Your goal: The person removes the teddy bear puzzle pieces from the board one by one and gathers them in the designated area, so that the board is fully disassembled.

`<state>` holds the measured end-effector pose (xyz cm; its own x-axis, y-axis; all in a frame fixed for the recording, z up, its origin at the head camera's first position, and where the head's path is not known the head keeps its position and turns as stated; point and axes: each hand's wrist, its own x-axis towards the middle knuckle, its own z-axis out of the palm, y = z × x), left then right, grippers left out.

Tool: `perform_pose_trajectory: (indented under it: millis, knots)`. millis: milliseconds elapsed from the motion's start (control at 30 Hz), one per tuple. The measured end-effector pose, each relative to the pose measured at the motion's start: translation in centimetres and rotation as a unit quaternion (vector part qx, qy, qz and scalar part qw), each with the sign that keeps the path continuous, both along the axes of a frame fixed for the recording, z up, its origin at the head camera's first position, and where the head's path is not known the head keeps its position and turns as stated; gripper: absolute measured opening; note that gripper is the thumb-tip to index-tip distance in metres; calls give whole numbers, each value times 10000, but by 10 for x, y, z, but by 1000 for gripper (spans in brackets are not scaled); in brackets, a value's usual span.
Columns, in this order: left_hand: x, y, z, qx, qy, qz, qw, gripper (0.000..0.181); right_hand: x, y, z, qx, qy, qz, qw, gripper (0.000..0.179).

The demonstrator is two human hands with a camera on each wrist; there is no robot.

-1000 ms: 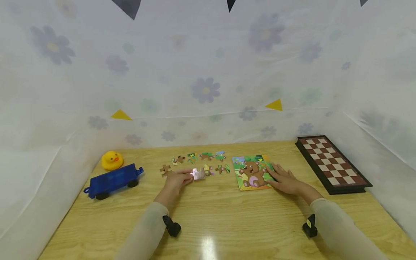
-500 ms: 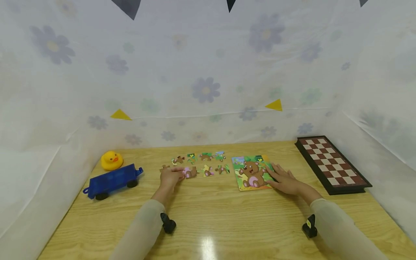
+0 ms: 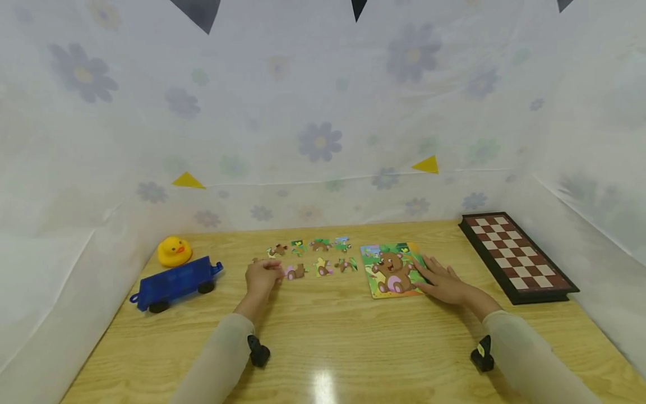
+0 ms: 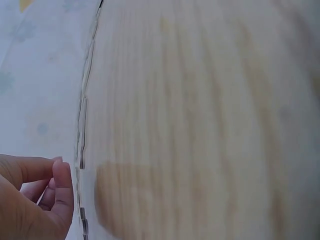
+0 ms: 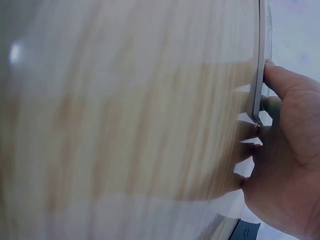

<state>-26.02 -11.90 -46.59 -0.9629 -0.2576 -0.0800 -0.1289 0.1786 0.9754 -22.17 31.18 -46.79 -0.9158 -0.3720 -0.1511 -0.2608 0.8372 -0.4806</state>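
My left hand (image 3: 263,276) hovers beside a brown-and-pink bear puzzle piece (image 3: 295,271), partly covering another brown piece (image 3: 255,260) behind it. In the left wrist view its fingers (image 4: 62,190) are loosely bent, the thumb close to a fingertip, with nothing visible between them. More jigsaw pieces lie in two loose rows, among them a yellow-and-pink one (image 3: 323,267) and a green-and-brown one (image 3: 346,265). My right hand (image 3: 444,283) rests flat with spread fingers on the right edge of a bear picture board (image 3: 391,273); its thumb touches the lower edge.
A yellow rubber duck (image 3: 174,251) and a blue wheeled toy wagon (image 3: 175,283) stand at the left of the wooden table (image 3: 353,342). On the right lies a chequered board box (image 3: 517,255). Flowered white cloth (image 3: 323,191) hangs round the back and sides.
The left hand has set the bear piece down picture side up, after its pale side showed earlier, and has drawn off slightly left. The right hand stays on the board.
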Motion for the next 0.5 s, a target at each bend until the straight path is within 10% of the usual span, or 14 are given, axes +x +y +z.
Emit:
perform_pose_trajectory:
  millis: [500]
  knots:
    - [6,33,14,1155,-374,-825,9892,28,1,0,0,-11,-8,26,10000,70]
